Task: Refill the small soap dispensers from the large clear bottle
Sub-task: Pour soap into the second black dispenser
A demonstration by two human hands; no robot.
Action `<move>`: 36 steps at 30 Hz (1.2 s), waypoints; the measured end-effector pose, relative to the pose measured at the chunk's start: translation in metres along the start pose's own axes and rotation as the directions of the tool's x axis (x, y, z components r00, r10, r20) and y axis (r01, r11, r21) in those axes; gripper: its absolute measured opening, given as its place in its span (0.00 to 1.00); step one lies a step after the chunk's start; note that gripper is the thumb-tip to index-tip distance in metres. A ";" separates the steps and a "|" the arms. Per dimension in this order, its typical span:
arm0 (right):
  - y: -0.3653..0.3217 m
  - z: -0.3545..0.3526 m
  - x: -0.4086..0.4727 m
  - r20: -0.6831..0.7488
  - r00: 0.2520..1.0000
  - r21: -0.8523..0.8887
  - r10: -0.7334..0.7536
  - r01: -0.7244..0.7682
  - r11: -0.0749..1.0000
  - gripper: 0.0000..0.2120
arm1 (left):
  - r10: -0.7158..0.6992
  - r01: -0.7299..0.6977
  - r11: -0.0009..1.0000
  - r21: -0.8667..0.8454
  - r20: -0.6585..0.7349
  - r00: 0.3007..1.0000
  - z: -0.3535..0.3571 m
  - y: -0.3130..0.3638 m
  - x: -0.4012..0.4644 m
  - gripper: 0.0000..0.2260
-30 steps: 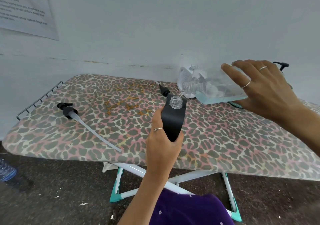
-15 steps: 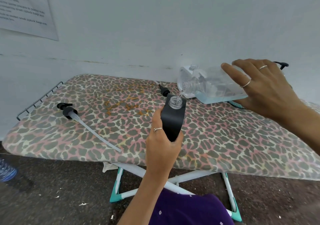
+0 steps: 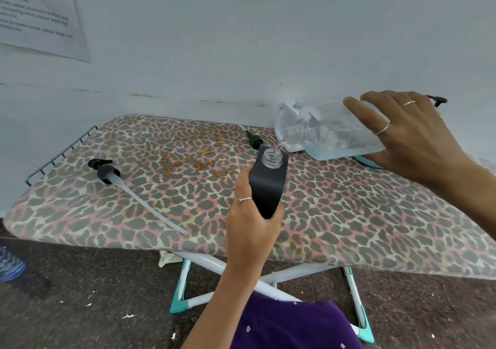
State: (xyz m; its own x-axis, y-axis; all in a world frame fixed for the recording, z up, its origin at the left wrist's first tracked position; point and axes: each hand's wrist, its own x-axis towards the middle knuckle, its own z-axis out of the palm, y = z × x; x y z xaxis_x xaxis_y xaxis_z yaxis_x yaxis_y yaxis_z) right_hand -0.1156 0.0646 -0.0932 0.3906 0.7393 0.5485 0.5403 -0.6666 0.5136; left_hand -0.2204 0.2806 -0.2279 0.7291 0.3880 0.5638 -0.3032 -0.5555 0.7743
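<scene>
Right now my left hand (image 3: 252, 230) grips the black dispenser (image 3: 268, 182) upright near the middle of the ironing board (image 3: 375, 228), neck open. My right hand (image 3: 410, 134), at about two o'clock from it, wraps the large clear bottle (image 3: 335, 131), tipped so a thin stream drops into the neck. I'd keep the tilt shallow and the spout just above the opening, watching for overflow. One pump head (image 3: 107, 173) lies off at nine o'clock.

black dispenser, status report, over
Left hand grips black dispenser, uncapped. Right hand tips large clear bottle, liquid streaming into its neck. Nothing obstructing.
</scene>
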 end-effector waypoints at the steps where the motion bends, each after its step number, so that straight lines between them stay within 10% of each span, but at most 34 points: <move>1: 0.000 0.000 0.000 0.000 1.000 -0.001 0.001 -0.001 1.000 0.41 | 0.001 -0.001 1.000 0.000 -0.001 1.000 0.000 0.000 0.000 0.32; 36: -0.001 -0.005 0.003 0.002 1.000 -0.005 0.015 -0.015 1.000 0.38 | -0.014 0.014 1.000 -0.005 -0.016 1.000 0.000 0.001 0.000 0.32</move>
State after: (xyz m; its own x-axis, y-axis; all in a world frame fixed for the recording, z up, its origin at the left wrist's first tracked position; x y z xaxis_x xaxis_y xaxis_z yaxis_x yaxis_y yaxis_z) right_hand -0.1188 0.0669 -0.0892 0.3998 0.7296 0.5548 0.5311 -0.6778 0.5085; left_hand -0.2211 0.2799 -0.2270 0.7237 0.4071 0.5573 -0.2960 -0.5463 0.7835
